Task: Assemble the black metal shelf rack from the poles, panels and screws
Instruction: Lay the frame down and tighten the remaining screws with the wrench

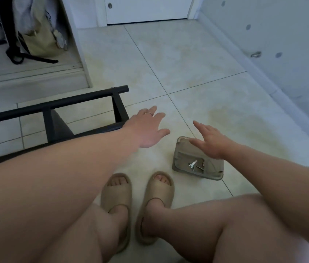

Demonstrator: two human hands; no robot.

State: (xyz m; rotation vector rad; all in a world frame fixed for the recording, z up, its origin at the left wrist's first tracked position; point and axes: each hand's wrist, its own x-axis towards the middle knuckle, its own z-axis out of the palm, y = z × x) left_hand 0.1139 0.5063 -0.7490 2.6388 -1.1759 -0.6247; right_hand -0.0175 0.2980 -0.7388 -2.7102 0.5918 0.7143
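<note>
A person seated over a tiled floor [188, 63] stretches both arms forward, left grip [148, 128] and right grip [211, 141] spread flat and holding nothing. The part-built black rack [51, 105] lies at left; a wrench [192, 164] and screws [203, 165] sit in a tray [176, 164] beneath the right grip.
</note>
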